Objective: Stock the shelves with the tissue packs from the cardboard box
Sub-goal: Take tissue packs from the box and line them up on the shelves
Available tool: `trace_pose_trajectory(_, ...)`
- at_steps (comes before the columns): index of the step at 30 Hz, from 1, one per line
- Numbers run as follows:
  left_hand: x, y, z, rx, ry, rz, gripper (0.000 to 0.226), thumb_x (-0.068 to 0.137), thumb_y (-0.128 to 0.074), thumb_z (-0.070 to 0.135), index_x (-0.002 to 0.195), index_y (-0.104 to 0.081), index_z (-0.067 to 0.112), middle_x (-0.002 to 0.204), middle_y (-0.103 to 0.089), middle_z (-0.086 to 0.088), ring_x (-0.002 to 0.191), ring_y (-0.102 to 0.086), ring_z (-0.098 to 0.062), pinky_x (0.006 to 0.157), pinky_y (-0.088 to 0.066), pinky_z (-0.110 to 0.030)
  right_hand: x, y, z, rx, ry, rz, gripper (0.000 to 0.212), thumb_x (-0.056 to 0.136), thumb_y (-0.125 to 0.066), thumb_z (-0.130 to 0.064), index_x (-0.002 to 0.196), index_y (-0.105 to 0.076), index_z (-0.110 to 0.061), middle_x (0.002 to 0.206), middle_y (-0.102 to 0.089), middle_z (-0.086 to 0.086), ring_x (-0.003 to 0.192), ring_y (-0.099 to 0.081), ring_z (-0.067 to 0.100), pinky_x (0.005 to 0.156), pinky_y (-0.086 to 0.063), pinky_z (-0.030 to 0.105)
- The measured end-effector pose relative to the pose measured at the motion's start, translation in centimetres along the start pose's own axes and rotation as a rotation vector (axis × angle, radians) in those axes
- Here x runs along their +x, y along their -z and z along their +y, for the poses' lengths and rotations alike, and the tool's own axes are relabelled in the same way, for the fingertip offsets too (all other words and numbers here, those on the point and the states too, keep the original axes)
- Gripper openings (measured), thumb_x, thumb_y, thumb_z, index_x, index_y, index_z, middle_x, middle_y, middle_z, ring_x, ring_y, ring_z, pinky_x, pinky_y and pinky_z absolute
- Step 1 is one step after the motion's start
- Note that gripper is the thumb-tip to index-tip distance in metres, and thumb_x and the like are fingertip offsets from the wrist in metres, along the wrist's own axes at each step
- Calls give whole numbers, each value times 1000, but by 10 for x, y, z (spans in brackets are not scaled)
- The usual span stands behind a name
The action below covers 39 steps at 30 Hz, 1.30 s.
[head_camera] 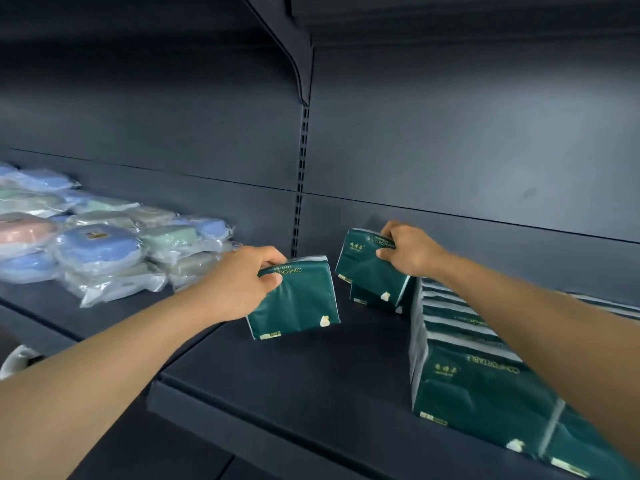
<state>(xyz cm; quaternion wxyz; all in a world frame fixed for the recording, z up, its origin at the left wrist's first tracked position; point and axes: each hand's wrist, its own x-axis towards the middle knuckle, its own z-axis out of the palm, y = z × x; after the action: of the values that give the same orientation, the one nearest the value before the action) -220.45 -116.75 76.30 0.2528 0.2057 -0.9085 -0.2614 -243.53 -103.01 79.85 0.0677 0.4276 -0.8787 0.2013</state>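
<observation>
Stacked green packs (485, 386) nearest; both hands grip tilted tissue packs upright.

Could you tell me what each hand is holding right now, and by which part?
Each grips a green tissue pack by its top edge: the left hand holds the left pack, the right hand the right pack.

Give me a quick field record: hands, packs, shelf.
left hand: grips a green pack by its top edge, low over the shelf
right hand: grips a second pack, tilted, above another pack at the back
stocked row: green packs on the right side of the shelf
left bay: pastel wrapped items
cardboard box: not in view
</observation>
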Motion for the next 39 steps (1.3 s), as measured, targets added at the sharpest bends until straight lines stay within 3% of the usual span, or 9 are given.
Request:
trace_pose_trajectory(3,13,-7,-6,-14,-1,-11,21,96,-52,13,110,-63,23,99,-66,12,93,-64,-14,78,-47,-23,8,-12,11,-53,-12,-54,29,94,-53,-23,118,-44,-9,121,-43,10,98,-44,20,81,-34,27)
trace_pose_trajectory(6,21,-12,-11,-16,-3,-28,20,96,-52,14,107,-63,25,100,-67,12,93,-63,-11,75,-46,-18,13,-22,18,-95,-29,-75,38,94,-53,-23,126,-41,-7,129,-40,12,115,-45,27,89,-36,29)
trace_pose_trajectory(10,27,-17,-14,-5,6,-59,19,96,-52,14,108,-63,25,104,-68,9,94,-65,-18,88,-51,-37,15,-31,21,-194,-18,-88,45,92,-57,-25,128,-39,-5,135,-37,15,127,-35,31,104,-35,38)
trace_pose_trajectory(18,35,-24,-12,17,-13,-85,20,96,-52,14,109,-62,26,108,-67,11,100,-63,-13,91,-48,-32,10,-29,22,-342,-39,-101,59,86,-64,-30,131,-33,-6,136,-35,16,128,-31,32,106,-35,43)
trace_pose_trajectory(21,40,-29,-7,24,-25,-100,19,96,-53,16,109,-62,27,104,-66,13,94,-64,-14,86,-50,-32,8,-19,24,-273,-46,-128,69,87,-64,-32,140,-27,-7,143,-31,16,133,-27,32,109,-32,43)
trace_pose_trajectory(25,55,-43,10,54,-98,-107,17,96,-52,19,107,-59,31,94,-63,13,78,-61,-18,63,-44,-21,4,13,27,-99,-48,-31,67,92,-56,-28,145,-21,-8,146,-32,14,136,-27,31,110,-30,41)
trace_pose_trajectory(26,60,-48,16,64,-127,-110,18,97,-52,19,109,-59,31,98,-61,11,83,-58,-15,64,-42,-19,2,20,28,-65,-43,10,64,92,-55,-27,145,-22,-9,144,-34,14,135,-29,31,110,-31,40)
trace_pose_trajectory(30,80,-77,34,123,-231,-138,27,98,-50,18,122,-56,27,120,-48,9,119,-35,-11,100,-33,-30,-10,39,38,-27,-21,86,62,92,-54,-30,143,-24,-13,142,-37,12,132,-35,28,107,-33,38)
trace_pose_trajectory(39,92,-133,38,14,-284,-42,36,94,-54,11,125,-49,29,130,-31,5,123,-24,-14,93,-29,-24,-27,36,69,-62,-52,47,65,92,-55,-31,144,-22,-12,143,-36,11,134,-32,27,108,-32,37)
